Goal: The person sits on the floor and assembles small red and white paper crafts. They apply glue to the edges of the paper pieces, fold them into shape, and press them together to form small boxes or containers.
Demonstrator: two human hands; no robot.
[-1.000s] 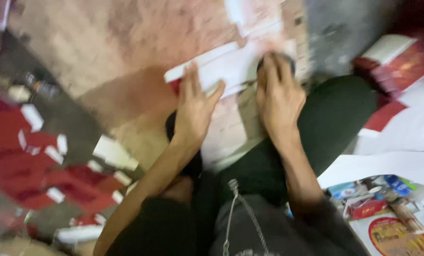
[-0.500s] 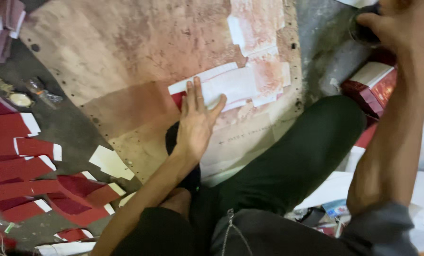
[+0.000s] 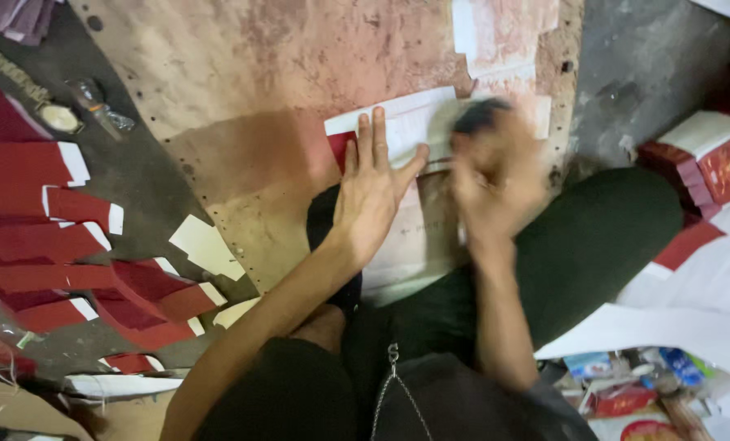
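Fingers: left hand [image 3: 371,196] lies flat, fingers spread, pressing the white paper sheet with a red edge [image 3: 397,126]
Right hand: right hand [image 3: 495,175] is motion-blurred over the same sheet, closed on a dark object [image 3: 479,116]; I cannot tell what the object is
Sheet position: on the stained pinkish work board [image 3: 242,98], just beyond my crossed legs
Done: I judge the many red-and-white folded paper pieces [image 3: 62,220] spread on the floor at left as finished
Left: red boxed stacks [image 3: 708,159] at right look unprocessed; sheet in hand appears midway
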